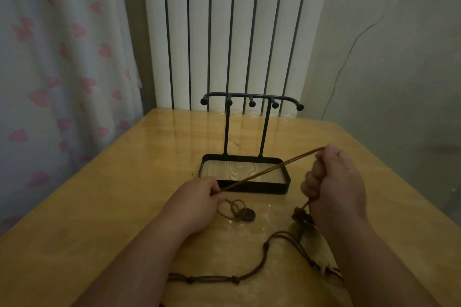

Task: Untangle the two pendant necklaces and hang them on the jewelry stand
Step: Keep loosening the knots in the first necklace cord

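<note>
Dark necklace [212,277] lies slack; left hand [197,197] and right hand [334,187] stretch tan cord [269,170]

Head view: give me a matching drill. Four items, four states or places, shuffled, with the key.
Items:
1. jewelry stand
2. light cord
3. round pendant
4. dark knotted cord

States:
A. pulled taut between left hand and right hand
B. lying on the table just beside the left hand
C. upright, all hooks bare
D. slack on the table, nearest the camera, between the forearms

Pairs: 1-C, 2-A, 3-B, 4-D
</note>
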The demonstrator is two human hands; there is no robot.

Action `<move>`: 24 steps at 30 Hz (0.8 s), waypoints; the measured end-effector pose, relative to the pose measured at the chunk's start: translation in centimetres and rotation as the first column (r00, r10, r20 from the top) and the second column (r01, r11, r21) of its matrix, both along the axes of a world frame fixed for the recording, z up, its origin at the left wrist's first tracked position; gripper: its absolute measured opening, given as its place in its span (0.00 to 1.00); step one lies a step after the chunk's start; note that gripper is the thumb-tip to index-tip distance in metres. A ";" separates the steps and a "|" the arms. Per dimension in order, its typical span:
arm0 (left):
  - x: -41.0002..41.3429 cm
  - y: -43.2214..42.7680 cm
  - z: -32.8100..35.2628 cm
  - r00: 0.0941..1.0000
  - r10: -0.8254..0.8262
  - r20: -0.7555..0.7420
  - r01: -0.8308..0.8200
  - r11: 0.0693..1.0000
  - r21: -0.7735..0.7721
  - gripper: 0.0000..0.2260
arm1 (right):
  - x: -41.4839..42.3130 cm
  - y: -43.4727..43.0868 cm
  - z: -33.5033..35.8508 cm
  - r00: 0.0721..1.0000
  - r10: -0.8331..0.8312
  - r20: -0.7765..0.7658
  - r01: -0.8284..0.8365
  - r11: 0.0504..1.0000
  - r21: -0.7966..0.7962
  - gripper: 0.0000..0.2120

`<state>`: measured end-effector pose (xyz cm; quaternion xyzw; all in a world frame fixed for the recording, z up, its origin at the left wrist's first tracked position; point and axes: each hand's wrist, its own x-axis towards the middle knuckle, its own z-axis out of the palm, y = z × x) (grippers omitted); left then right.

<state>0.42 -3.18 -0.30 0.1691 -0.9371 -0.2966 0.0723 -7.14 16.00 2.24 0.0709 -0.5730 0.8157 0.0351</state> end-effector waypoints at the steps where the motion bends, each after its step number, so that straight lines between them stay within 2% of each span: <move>1: -0.1 -0.2 0.1 0.999 0.035 -0.005 -0.035 0.999 0.027 0.07 | -0.1 0.1 0.1 1.000 0.000 0.014 0.001 0.998 -0.069 0.14; 4: -0.1 -0.7 0.4 0.985 0.139 -0.105 -0.116 0.973 0.199 0.07 | -0.3 0.0 0.2 1.000 0.018 0.026 -0.016 0.995 -0.103 0.14; 6: -0.1 -0.9 0.5 0.969 0.175 -0.173 -0.088 0.903 0.420 0.06 | 0.0 -0.2 -0.1 0.999 0.044 0.009 -0.044 0.998 0.036 0.14; 8: -0.1 -0.9 0.6 0.965 0.182 -0.191 -0.019 0.768 0.640 0.05 | 0.4 -0.6 -0.5 0.997 0.074 -0.006 -0.069 0.953 0.295 0.15; 9: -0.1 -1.0 0.7 0.964 0.176 -0.198 0.019 0.700 0.713 0.05 | 0.6 -0.9 -0.8 0.997 0.081 -0.020 -0.063 0.885 0.461 0.15; 11: -0.1 -0.9 0.8 0.960 0.172 -0.221 0.076 0.601 0.796 0.06 | 0.4 -1.3 -1.6 0.992 0.078 -0.097 0.022 0.655 0.756 0.14; 12: -0.1 -0.9 0.9 0.956 0.176 -0.236 0.099 0.562 0.821 0.06 | 0.4 -1.5 -1.9 0.986 0.067 -0.149 0.091 0.535 0.840 0.15; 13: -0.1 -0.8 1.0 0.951 0.180 -0.251 0.121 0.531 0.839 0.06 | 0.6 -1.7 -1.9 0.977 0.062 -0.203 0.152 0.460 0.875 0.17; 14: -0.1 -0.8 1.1 0.947 0.182 -0.265 0.138 0.513 0.847 0.06 | 0.8 -1.9 -1.8 0.963 0.076 -0.260 0.199 0.449 0.871 0.18; 16: -0.1 -0.7 1.2 0.941 0.177 -0.288 0.159 0.519 0.840 0.06 | 1.4 -2.3 -1.5 0.919 0.173 -0.353 0.220 0.520 0.826 0.15; 19: -0.1 -0.4 1.0 0.939 0.147 -0.310 0.188 0.536 0.823 0.05 | 2.5 -3.1 -1.8 0.873 0.357 -0.332 0.076 0.572 0.817 0.16; 22: -0.2 -0.2 1.0 0.935 0.137 -0.328 0.214 0.519 0.827 0.05 | 2.6 -4.0 -2.3 0.861 0.426 -0.279 0.037 0.493 0.869 0.16; 24: -0.2 -0.2 1.1 0.928 0.154 -0.339 0.223 0.499 0.838 0.05 | 2.4 -4.2 -2.3 0.876 0.413 -0.248 0.044 0.444 0.895 0.11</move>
